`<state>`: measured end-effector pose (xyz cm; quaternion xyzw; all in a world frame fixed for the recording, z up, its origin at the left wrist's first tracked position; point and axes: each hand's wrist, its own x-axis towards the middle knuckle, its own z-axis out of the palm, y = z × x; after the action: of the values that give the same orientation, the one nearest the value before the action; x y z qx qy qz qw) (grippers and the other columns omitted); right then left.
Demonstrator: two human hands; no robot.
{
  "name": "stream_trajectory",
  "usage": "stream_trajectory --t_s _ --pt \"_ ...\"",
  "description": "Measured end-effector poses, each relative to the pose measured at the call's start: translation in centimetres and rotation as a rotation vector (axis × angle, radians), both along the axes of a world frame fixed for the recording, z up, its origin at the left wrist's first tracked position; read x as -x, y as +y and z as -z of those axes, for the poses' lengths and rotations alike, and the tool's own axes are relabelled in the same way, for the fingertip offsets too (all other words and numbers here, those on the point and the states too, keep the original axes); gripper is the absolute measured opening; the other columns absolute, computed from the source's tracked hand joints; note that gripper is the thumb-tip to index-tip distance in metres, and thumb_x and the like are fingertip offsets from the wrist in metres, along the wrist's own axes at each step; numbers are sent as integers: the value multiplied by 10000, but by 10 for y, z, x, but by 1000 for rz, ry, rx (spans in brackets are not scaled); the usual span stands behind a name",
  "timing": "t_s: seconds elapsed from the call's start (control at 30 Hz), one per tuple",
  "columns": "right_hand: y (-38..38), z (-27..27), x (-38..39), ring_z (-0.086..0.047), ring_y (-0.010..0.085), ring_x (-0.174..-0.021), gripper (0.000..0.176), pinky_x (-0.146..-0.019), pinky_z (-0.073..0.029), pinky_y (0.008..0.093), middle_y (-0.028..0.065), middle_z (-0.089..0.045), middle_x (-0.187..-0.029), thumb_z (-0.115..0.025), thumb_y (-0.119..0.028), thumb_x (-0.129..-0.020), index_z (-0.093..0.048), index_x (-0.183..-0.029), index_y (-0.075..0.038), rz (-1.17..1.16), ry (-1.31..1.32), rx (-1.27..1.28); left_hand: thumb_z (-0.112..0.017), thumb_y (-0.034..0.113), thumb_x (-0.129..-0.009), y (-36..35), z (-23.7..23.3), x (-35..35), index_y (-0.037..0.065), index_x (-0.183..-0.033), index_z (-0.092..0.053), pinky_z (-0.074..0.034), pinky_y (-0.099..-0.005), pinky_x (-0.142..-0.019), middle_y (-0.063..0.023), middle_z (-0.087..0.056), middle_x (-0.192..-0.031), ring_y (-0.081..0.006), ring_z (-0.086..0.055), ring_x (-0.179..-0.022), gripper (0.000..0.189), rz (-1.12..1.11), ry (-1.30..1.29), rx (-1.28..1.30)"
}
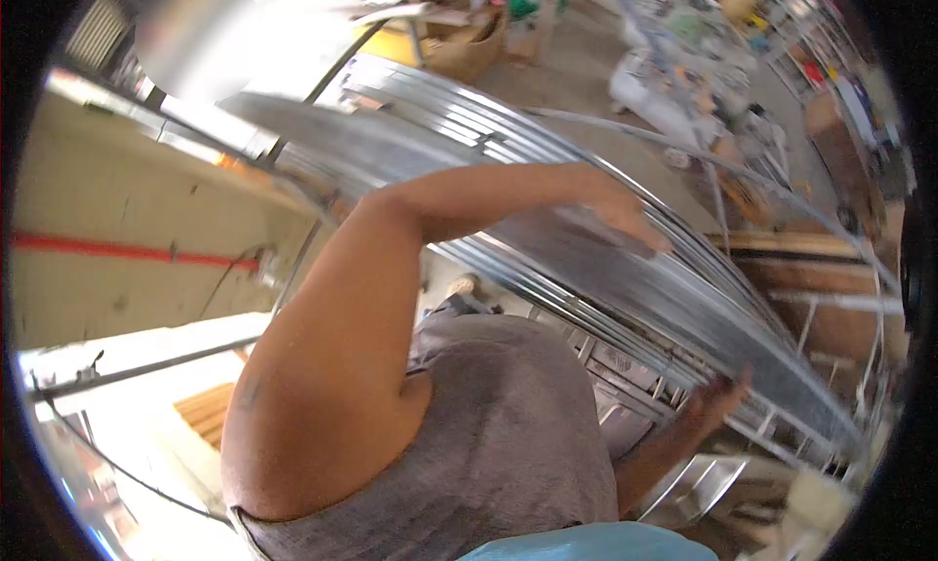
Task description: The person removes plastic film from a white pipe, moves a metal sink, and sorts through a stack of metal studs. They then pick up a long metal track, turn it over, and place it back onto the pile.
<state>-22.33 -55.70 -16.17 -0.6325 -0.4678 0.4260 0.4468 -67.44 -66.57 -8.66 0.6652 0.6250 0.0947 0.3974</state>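
**Q:** Fig. 1, head view. What does each hand do, and where is the load?

**A:** The bundle of metal strips (596,282) runs slantwise across the view, long and slightly bowed. The left hand (622,216) lies on its upper face, palm down, fingers stretched out and apart, not closed on anything. The right hand (718,400) meets the bundle's lower edge from beneath, well below the left hand and nearer the body. Blur hides whether its fingers close round the edge or only press against it, so I cannot tell.

**Q:** What surrounds the hands?

**A:** Under the right hand, and just past it, stands a rack of metal frames (625,375). Beyond the left hand, far off, lies a concrete floor (576,72) with cluttered goods along its far side. Behind the left arm is a pale wall with a red stripe (127,250), and below that shoulder a stack of wooden slats (207,411).

**Q:** How far along does the handling appear?

**A:** As a judgement only: the bundle is in mid-carry. It appears to be borne between the two hands, one steadying from above and one supporting from below, and the shown part of its length rests on no table or rack. Both ends run out of clear view, so what bears them cannot be read. The taking-up therefore reads as done. The setting-down is not done, since no part of the bundle near either hand sits on a support.
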Motion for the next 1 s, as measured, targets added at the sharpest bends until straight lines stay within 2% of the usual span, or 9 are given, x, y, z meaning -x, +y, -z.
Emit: stream_trajectory --t_s 0.17,0.43,0.53,0.57,0.6,0.63,0.7,0.93,1.0 --pt "-97 48 104 -592 212 -956 404 -902 -428 362 51 -650 -1016 -669 -374 -884 -576 -1134 -70 -232 686 193 -408 768 -833 -1 0 7 -16 -1363 -467 -284 -558 -1095 -258 -348 -1468 -423 -362 -1339 948 301 -23 355" --pt "-46 -49 108 -530 283 -1140 581 -970 -436 450 137 -563 -1217 -563 -471 -906 -484 -1286 -38 -4 864 53 -575 768 -723 -111 -5 105 71 -1468 -324 -229 -560 -1132 -248 -267 -1510 -418 -274 -1389 1051 -163 290 534" --pt "-34 39 93 -490 272 -1145 572 -986 -391 404 108 -512 -1282 -600 -470 -872 -498 -1306 -111 234 713 46 -658 673 -705 -122 58 163 -47 -1315 -502 -488 -435 -907 -227 -636 -1158 -356 -637 -1033 957 -196 400 440" --pt "-60 -14 134 -472 272 -1157 579 -992 -386 414 122 -476 -1318 -622 -453 -858 -509 -1300 -97 185 664 41 -658 652 -717 -139 85 185 -68 -1275 -530 -515 -455 -808 -212 -671 -1067 -365 -671 -878 920 -256 439 272" --pt "-67 -25 143 -460 270 -1176 547 -1002 -385 419 126 -469 -1325 -633 -421 -859 -521 -1281 -91 230 589 112 -652 588 -750 -147 62 173 -66 -1272 -536 -505 -427 -831 -211 -665 -1076 -336 -663 -907 844 -450 110 293" --pt "-69 -18 147 -460 297 -1174 533 -1004 -385 437 130 -471 -1322 -651 -402 -848 -531 -1265 -91 125 802 112 -652 512 -774 -150 112 222 -75 -1246 -555 -494 -392 -825 -210 -670 -1015 -299 -649 -917 759 -273 339 218" --pt "-82 -22 157 -389 326 -1275 646 -1090 -243 478 157 -470 -1362 -667 -442 -830 -518 -1328 -58 45 816 231 -605 509 -806 -148 44 183 -80 -1130 -626 -471 -404 -808 -201 -667 -918 -281 -629 -888 673 -313 248 340" --pt "-128 -37 185 -428 291 -1229 645 -1080 -268 431 129 -518 -1303 -704 -470 -802 -564 -1285 -67 -67 766 360 -526 594 -839 -203 90 237 -65 -1005 -653 -429 -443 -697 -140 -619 -738 -245 -581 -732 691 -271 190 -142" --pt "-140 -40 195 -388 306 -1289 674 -1111 -233 439 143 -500 -1343 -697 -492 -808 -550 -1302 -59 -126 801 383 -521 640 -831 -197 70 230 -57 -881 -631 -400 -429 -632 -85 -541 -655 -204 -517 -666 707 -556 164 233"
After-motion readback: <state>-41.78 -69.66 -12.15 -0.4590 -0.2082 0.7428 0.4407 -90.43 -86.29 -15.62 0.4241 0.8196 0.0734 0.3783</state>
